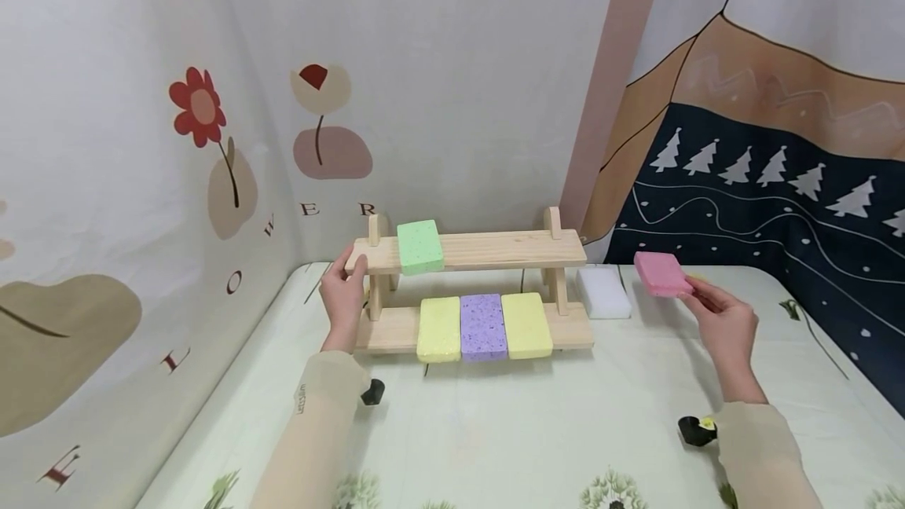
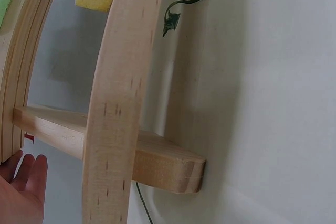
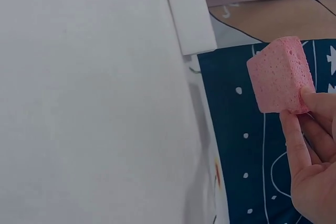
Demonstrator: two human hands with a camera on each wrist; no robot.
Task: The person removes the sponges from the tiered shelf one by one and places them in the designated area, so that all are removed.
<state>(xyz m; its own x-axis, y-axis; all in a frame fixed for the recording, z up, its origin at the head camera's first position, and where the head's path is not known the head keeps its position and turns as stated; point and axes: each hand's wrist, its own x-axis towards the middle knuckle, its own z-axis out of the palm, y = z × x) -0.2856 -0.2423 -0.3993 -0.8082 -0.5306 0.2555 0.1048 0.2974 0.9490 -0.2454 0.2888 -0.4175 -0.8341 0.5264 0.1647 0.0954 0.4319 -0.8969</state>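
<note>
My right hand point(image 1: 727, 330) pinches a pink sponge point(image 1: 661, 274) by its near corner, raised off to the right of a two-tier wooden shelf point(image 1: 495, 250). In the right wrist view, thumb and fingers hold the lower end of that sponge point(image 3: 278, 77). My left hand point(image 1: 343, 301) grips the left end of the shelf's upper board, thumb in front. A green sponge point(image 1: 420, 247) lies on the upper board near its left side. Along the lower board sit a yellow sponge point(image 1: 439, 329), a purple sponge point(image 1: 484, 327) and another yellow sponge point(image 1: 526, 325), side by side.
A white sponge-like block point(image 1: 604, 292) lies on the table just right of the shelf. Patterned cloth point(image 1: 452, 85) hangs behind it, and a dark tree-print cloth point(image 1: 771, 203) borders the right side. The table has a pale flowered cover point(image 1: 495, 430).
</note>
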